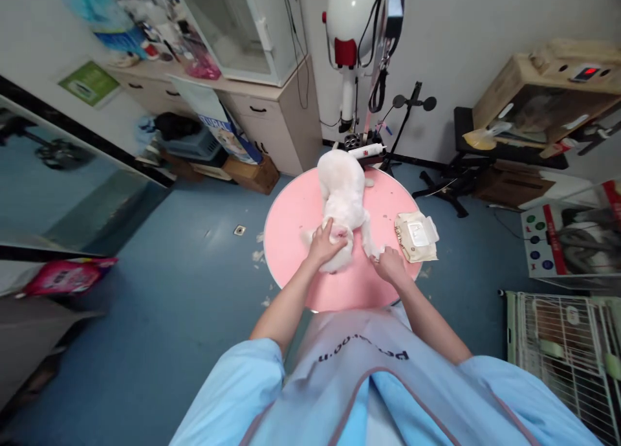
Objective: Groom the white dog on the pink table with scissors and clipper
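Evidently, the coat work is well advanced: the white furry animal [342, 174] (cat or small dog, I cannot tell) lies on the round pink grooming table [286, 239], its head toward the near edge, its body coat short and fairly even. Loose fur tufts [257, 256] on the floor to the left support that finding. The left hand [323, 245] lies over the head, thumb and fingers parted widely around it, apparently steadying rather than gripping. The right hand [389, 265] has its fingers curled closed about the end of the outstretched foreleg [367, 235], so I judge the paw to be the point in hand. Just right stands a wipes packet [410, 245], its lid apparently raised. Whether the head and paws are finished cannot be established.
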A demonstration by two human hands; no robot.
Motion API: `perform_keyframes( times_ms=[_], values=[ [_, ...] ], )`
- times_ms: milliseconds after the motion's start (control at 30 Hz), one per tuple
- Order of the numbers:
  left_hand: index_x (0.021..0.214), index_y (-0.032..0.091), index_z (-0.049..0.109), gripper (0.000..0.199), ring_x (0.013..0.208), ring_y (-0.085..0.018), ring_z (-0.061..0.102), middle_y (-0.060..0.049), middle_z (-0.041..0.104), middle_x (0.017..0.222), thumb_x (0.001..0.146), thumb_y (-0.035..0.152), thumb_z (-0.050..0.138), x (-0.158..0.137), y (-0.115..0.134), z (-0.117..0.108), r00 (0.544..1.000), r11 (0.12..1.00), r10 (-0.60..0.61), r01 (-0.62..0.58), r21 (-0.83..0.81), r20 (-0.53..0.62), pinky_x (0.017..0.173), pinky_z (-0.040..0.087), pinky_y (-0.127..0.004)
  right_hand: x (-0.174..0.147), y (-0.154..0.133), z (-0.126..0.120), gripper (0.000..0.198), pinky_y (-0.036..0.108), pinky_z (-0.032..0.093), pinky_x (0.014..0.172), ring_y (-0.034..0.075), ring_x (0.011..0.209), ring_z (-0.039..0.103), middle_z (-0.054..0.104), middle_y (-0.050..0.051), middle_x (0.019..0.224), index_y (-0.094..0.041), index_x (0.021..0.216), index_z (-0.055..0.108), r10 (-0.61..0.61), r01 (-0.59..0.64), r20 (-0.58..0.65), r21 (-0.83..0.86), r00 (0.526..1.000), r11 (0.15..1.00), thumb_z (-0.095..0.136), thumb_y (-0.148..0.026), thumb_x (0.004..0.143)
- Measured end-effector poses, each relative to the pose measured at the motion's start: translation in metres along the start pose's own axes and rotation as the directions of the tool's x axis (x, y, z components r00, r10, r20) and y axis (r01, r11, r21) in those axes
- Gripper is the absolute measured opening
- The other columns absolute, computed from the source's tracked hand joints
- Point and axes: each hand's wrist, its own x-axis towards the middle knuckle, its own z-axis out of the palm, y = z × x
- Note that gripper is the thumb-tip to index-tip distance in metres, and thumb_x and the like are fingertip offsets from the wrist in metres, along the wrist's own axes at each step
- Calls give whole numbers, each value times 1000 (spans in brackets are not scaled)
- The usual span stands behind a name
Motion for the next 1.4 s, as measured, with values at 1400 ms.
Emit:
perform_keyframes(
  times_ms=[1400],
  values=[
    [151, 16, 20, 104, 140, -32, 28, -15, 30, 152, 64, 38, 73, 28, -36, -13, 947, 970, 233, -212, -117, 220, 115, 26, -45, 76, -59, 43, 25, 24, 32, 58, 14, 63, 48, 55, -2, 63, -17, 71, 57, -235, 245, -75, 415, 969, 876, 54, -41, 78]
  ],
)
